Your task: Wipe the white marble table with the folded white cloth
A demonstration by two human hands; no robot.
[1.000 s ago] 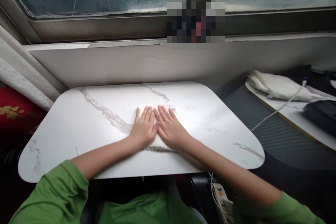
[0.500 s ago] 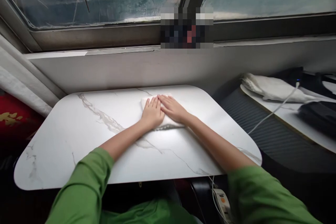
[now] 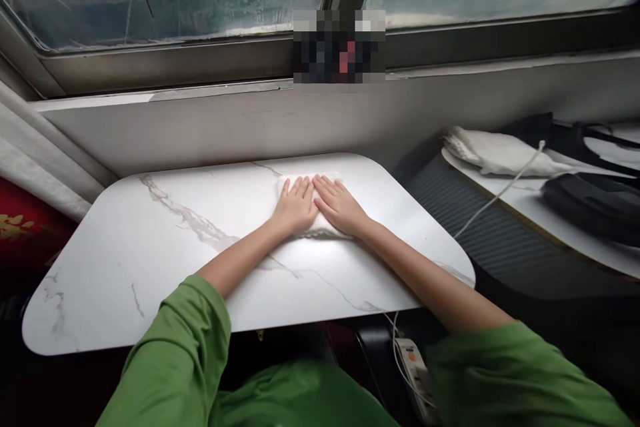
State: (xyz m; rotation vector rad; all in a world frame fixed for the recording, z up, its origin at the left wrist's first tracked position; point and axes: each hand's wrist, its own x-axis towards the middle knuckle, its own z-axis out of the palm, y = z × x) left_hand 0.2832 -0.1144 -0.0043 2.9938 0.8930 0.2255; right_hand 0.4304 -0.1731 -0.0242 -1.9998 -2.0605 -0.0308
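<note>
A folded white cloth (image 3: 323, 228) lies on the white marble-patterned table (image 3: 175, 280), towards its far edge. Flat on the cloth's left part rests my left hand (image 3: 295, 207), fingers stretched forward. My right hand (image 3: 343, 207) presses beside it, also flat, its fingertips close to those of the left. Both hands are open and cover most of the cloth, leaving its near edge and far left corner in sight.
Behind the table runs a wall with a window (image 3: 200, 0) above. To the right, another surface holds a white fish-shaped pouch (image 3: 510, 152), a black bag (image 3: 595, 203) and a white cable (image 3: 500, 193). A power strip (image 3: 415, 367) sits below the near edge.
Both hands and the cloth beneath them have slid to the right across the table. The fingertips have drawn slightly apart. The camera view has shifted a little too.
</note>
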